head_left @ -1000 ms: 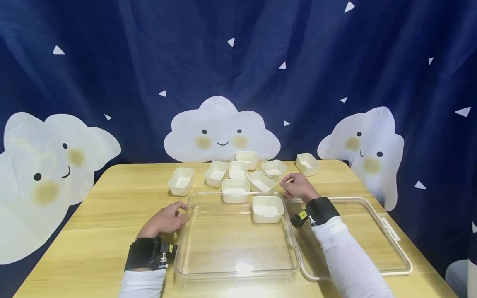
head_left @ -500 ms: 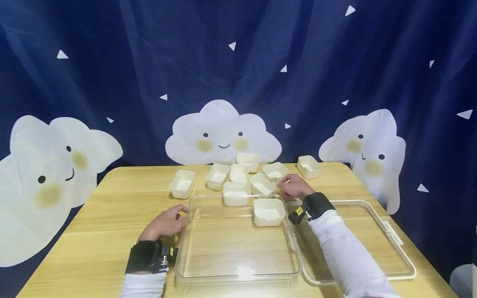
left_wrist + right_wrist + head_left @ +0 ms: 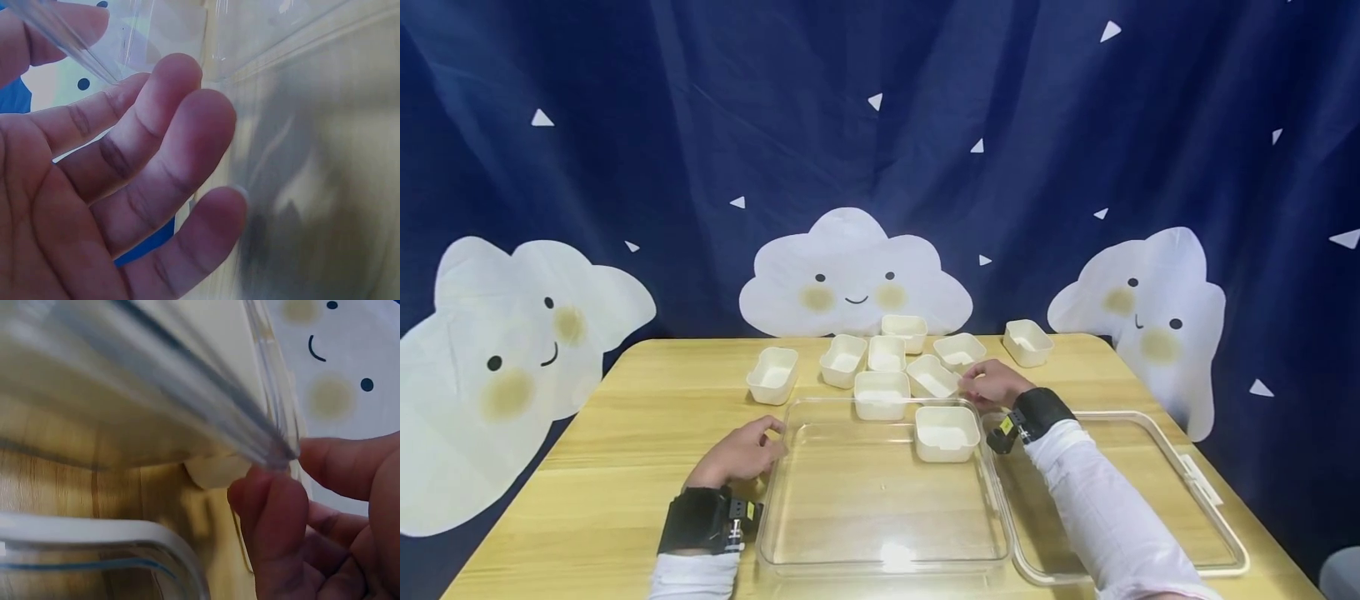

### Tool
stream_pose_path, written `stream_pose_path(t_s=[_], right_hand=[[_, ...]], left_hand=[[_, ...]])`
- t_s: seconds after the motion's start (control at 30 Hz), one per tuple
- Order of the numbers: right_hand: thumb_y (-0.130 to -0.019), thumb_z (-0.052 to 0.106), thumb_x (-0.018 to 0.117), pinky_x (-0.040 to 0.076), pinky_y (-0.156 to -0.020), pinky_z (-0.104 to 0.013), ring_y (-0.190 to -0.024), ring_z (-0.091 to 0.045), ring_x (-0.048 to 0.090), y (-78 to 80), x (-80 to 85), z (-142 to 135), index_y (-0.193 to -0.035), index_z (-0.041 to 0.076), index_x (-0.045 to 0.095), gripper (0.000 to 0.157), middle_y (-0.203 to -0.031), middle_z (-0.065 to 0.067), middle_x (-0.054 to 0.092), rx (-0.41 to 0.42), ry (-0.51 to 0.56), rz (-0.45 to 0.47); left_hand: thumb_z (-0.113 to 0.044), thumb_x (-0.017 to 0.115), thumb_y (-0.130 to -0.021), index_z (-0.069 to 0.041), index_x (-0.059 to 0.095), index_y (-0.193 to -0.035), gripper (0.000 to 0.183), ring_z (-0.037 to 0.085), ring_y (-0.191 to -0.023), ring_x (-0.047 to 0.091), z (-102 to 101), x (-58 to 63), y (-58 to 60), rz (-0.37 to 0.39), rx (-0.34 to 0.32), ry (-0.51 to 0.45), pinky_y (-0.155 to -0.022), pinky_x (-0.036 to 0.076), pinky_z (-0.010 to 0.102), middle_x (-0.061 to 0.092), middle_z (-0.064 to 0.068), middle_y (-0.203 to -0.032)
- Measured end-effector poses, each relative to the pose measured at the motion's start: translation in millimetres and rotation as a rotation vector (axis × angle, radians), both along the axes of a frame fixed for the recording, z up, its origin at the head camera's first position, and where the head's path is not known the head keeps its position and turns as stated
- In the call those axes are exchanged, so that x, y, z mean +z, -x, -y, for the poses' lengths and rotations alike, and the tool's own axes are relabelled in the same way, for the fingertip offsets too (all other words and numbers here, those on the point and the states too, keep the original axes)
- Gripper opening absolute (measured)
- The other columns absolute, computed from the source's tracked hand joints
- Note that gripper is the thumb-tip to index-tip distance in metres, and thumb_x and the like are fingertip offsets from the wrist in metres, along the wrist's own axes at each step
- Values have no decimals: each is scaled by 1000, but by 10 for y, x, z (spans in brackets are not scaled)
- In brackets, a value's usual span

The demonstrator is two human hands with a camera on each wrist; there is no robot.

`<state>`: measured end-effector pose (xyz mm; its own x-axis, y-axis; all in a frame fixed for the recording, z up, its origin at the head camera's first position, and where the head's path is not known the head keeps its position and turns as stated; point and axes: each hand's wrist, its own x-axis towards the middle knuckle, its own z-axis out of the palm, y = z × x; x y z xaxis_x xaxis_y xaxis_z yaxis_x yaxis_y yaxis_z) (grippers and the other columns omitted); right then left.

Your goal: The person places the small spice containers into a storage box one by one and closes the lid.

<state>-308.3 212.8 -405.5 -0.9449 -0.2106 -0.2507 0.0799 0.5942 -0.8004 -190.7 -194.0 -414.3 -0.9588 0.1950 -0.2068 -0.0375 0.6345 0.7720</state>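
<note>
A clear plastic box (image 3: 880, 517) stands on the table in front of me. Inside it, at the back right corner, sits one small cream bin (image 3: 947, 435). My left hand (image 3: 741, 450) is at the box's left rim, towards the back. The left wrist view shows its thumb and index finger at the clear rim, the other fingers bent below, outside the wall. My right hand (image 3: 995, 383) is at the back right corner; in the right wrist view its thumb and index finger (image 3: 275, 506) pinch the rim there.
Several cream bins stand behind the box, the closest (image 3: 882, 397) near its back wall. One bin (image 3: 772, 375) is farther left, another (image 3: 1028, 343) at the back right. A clear lid with a white frame (image 3: 1157, 417) lies right of the box, partly under my right arm.
My right hand has moved a little left to the box's back right corner. The left hand stays at the left rim. The head view has tilted slightly, so everything sits lower in it.
</note>
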Motion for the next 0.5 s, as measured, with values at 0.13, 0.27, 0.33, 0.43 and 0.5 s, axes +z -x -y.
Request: stream_pose_path(t_s=[0.13, 0.27, 0.33, 0.43, 0.5], right_hand=[[-94, 11, 60, 48, -58, -24, -66, -14, 55, 12, -30, -3, -98, -4, 61, 16, -80, -7, 57, 10, 0, 15], [-95, 12, 59, 49, -60, -24, -68, -14, 56, 32, -42, -3, -97, -4, 61, 16, -81, -7, 57, 18, -4, 20], [-97, 13, 58, 50, -61, -25, -69, -15, 56, 41, -38, -1, -97, -4, 61, 17, -83, -8, 57, 31, -14, 24], [-97, 14, 57, 51, -63, -25, -72, -16, 57, 53, -27, 9, -99, -3, 61, 17, -85, -8, 57, 41, -36, 33], [-97, 13, 57, 51, -64, -25, -74, -16, 57, 59, -19, 17, -100, -3, 62, 16, -85, -7, 58, 44, -48, 36]], left_hand=[[-13, 58, -93, 1, 54, -124, 34, 22, -63, 54, -2, -10, -2, -4, -4, -1, -52, 41, 32, 57, 8, -77], [-14, 58, -92, 1, 54, -123, 34, 22, -63, 55, -12, 4, -7, -9, -2, -6, -52, 40, 31, 56, 8, -76], [-14, 58, -92, 0, 55, -123, 34, 22, -63, 54, -18, 7, -8, -6, 6, -6, -52, 40, 31, 56, 8, -76], [-13, 58, -92, 0, 54, -123, 33, 22, -63, 54, -21, 8, -15, -5, 6, -11, -51, 40, 31, 56, 9, -77], [-13, 58, -92, 0, 54, -122, 33, 22, -62, 54, -21, 2, -20, -1, 8, -16, -51, 40, 31, 56, 9, -77]])
